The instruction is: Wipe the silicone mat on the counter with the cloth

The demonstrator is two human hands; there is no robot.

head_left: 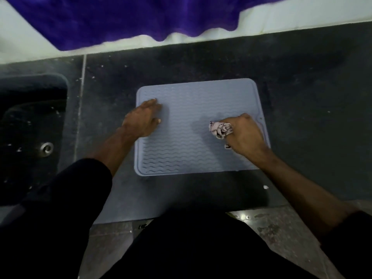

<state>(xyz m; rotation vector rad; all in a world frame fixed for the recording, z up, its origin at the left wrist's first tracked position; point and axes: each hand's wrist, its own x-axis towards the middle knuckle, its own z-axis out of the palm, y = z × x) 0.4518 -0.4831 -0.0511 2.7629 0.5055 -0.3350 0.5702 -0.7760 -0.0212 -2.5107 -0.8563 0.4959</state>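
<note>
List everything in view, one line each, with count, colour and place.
silicone mat: one, pale blue-grey with wavy ridges, flat on the counter, centre.
cloth: one, white with dark pattern, bunched in the right hand on the mat's right part.
counter: one, dark speckled stone, under the mat.
sink: one, dark, set into the counter at left, with a metal drain.
purple fabric: one, hanging over the pale wall at top.
floor: mottled brown-grey, beyond the counter's near edge.
left hand: one, flat on the mat's left edge, dark sleeve on the arm.
right hand: one, closed around the cloth.
</note>
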